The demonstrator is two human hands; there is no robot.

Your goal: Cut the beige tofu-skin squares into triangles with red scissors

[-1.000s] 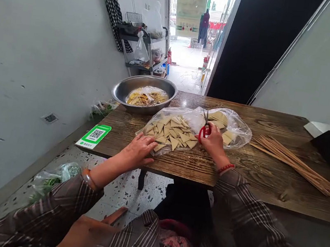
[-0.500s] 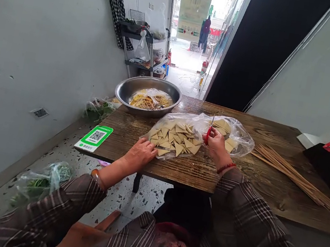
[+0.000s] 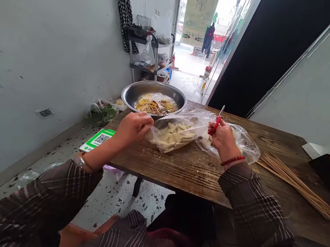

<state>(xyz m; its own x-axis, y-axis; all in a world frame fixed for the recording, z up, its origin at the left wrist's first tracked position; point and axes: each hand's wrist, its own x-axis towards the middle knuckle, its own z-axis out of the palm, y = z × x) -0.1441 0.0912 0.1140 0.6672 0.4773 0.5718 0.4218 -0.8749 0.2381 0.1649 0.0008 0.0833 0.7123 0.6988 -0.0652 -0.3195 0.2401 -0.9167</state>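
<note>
A clear plastic bag (image 3: 195, 116) on the dark wooden table holds many pale triangular slices (image 3: 175, 135), which look like tofu. My left hand (image 3: 134, 129) is closed on the bag's left edge and pulls it up taut. On the bag's right side, my right hand (image 3: 223, 137) grips red-handled scissors (image 3: 215, 125), their blades pointing up and away from me. Its fingers also seem to pinch the bag's edge. A second part of clear plastic (image 3: 247, 147) lies beyond and right of that hand, partly hidden by it.
Behind the bag stands a wide metal basin (image 3: 128, 95) with food in plastic. Long wooden skewers (image 3: 302, 185) lie at right, near a black box (image 3: 326, 172). A green QR-code card (image 3: 98, 140) sits at the table's left corner. Crumbs dot the wood.
My left hand has risen from the table, lifting the bag's left edge. The slices have slid together into a heap. The scissors remain in my right hand, and the view has shifted slightly.
</note>
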